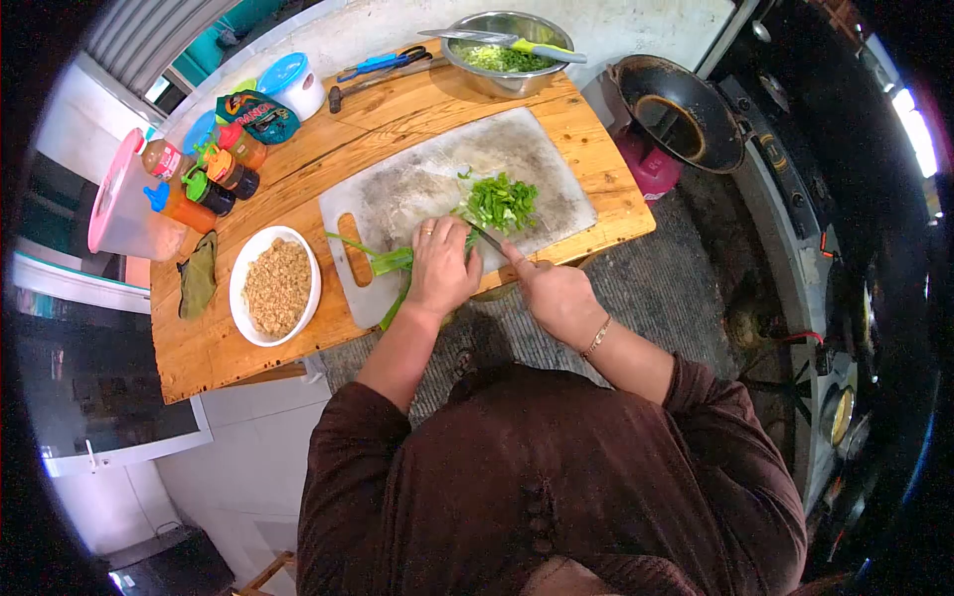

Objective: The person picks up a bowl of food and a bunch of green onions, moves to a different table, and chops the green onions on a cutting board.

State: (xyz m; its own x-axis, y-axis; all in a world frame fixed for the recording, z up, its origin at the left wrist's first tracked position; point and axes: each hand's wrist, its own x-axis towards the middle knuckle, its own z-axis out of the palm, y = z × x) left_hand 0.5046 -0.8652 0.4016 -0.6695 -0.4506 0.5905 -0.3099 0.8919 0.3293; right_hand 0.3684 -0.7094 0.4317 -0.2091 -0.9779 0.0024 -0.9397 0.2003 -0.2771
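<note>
A stained white cutting board (pixel 397 179) lies on the wooden table. My left hand (pixel 443 263) presses down on long green stalks (pixel 392 260), its fingers together at their right end. In my right hand (pixel 558 298) is a knife (pixel 485 236), its blade angled up and left to the stalks beside my left fingertips. Just beyond the blade sits a pile of chopped greens (pixel 502 203) on the board.
Left of the board stands a white bowl of brown crumbly food (pixel 276 288). Sauce bottles (pixel 206 191) and a white tub (pixel 298 91) are behind it. A steel bowl (pixel 509 81) with a second knife (pixel 517 44) across it stands at the back. A wok (pixel 686 114) is at the right.
</note>
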